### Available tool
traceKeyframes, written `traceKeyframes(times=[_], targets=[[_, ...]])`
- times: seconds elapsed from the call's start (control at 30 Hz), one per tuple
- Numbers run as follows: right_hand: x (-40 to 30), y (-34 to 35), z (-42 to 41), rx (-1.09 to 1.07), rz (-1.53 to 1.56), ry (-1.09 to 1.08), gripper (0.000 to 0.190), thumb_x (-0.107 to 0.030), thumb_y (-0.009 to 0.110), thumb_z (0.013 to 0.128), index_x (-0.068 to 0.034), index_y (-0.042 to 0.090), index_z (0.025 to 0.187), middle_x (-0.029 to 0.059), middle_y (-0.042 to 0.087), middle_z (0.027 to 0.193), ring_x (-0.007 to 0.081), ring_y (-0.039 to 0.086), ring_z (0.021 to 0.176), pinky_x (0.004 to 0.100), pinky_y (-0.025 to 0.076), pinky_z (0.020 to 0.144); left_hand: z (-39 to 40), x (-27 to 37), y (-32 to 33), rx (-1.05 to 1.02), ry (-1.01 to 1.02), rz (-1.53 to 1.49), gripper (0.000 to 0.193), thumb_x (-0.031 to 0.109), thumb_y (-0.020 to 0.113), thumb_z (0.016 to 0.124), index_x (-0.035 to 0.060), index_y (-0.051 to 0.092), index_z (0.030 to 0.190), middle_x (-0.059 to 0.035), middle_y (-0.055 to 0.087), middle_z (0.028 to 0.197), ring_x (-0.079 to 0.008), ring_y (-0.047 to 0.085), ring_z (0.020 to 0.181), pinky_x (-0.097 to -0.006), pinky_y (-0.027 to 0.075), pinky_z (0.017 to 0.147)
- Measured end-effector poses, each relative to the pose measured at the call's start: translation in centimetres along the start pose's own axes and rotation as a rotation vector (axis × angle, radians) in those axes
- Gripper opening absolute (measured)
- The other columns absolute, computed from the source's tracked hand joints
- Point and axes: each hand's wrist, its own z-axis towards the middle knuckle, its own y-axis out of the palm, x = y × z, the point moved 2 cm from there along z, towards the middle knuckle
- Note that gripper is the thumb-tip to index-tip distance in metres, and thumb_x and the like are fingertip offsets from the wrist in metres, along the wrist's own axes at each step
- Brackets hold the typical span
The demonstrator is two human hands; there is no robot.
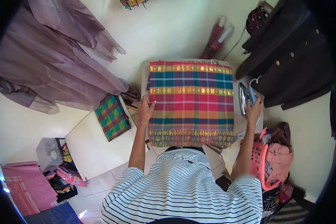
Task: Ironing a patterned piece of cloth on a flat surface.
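Observation:
A folded plaid cloth (191, 103) in red, green, yellow and purple, with gold motifs, lies flat over a pale ironing board (238, 126) in front of me. At the cloth's left edge rests my left hand (146, 109), its thumb on the fabric and its fingers at the border. My right hand (254, 107) is closed around the blue handle of a clothes iron (243, 98). The iron is to the right of the cloth, its shiny metal side facing left; whether its soleplate touches the board is hard to tell.
Mauve garments (61, 56) hang at the left, a dark buttoned garment (291, 56) at the right. A folded green checked cloth (112, 117) lies on a white surface (95, 151). A coral laundry basket (259, 156) holds clothes beside my right arm. Two rolls (217, 39) lean against the wall.

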Motion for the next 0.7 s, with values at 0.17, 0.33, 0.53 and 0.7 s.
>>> traceKeyframes(times=[0.17, 0.33, 0.53, 0.7], targets=[[6.3, 5.8, 2.4, -0.449, -0.167, 0.394, 0.055, -0.043, 0.071, 0.089, -0.006, 0.061, 0.127, 0.0302, 0.067, 0.119, 0.0462, 0.066, 0.109, 0.0533, 0.052, 0.094, 6.3, -0.6, 1.0, 0.098, 0.123, 0.032, 0.053, 0.029, 0.075, 0.091, 0.0038, 0.057, 0.133, -0.0203, 0.065, 0.116, -0.0392, 0.065, 0.106, -0.0476, 0.053, 0.088], [3.5, 5.1, 5.5, -0.64, -0.111, 0.403, 0.05, -0.033, 0.076, 0.086, -0.004, 0.065, 0.125, 0.0254, 0.069, 0.117, 0.042, 0.067, 0.109, 0.051, 0.052, 0.094, 9.9, -1.9, 1.1, 0.175, 0.208, 0.029, 0.039, 0.03, 0.077, 0.089, -0.0004, 0.067, 0.112, -0.0218, 0.066, 0.11, -0.0381, 0.066, 0.103, -0.0468, 0.053, 0.084], [7.8, 4.0, 5.3, -0.614, 0.204, 0.212, 0.05, -0.019, 0.072, 0.092, -0.006, 0.053, 0.136, 0.0137, 0.066, 0.091, 0.0229, 0.068, 0.075, 0.0393, 0.054, 0.068, 11.7, 0.4, 2.4, 0.014, 0.021, -0.174, 0.04, 0.033, 0.078, 0.091, -0.0022, 0.067, 0.107, -0.0203, 0.071, 0.093, -0.0357, 0.071, 0.088, -0.0448, 0.055, 0.076], [-11.7, -2.0, 9.2, -0.768, 0.427, 0.186, 0.032, -0.02, 0.07, 0.097, -0.004, 0.056, 0.12, 0.007, 0.06, 0.082, 0.0157, 0.062, 0.067, 0.0308, 0.048, 0.052, 13.6, -0.6, 1.8, 0.216, 0.11, -0.278, 0.037, 0.032, 0.077, 0.092, -0.0008, 0.067, 0.106, -0.021, 0.071, 0.094, -0.0349, 0.072, 0.085, -0.0427, 0.054, 0.073]])
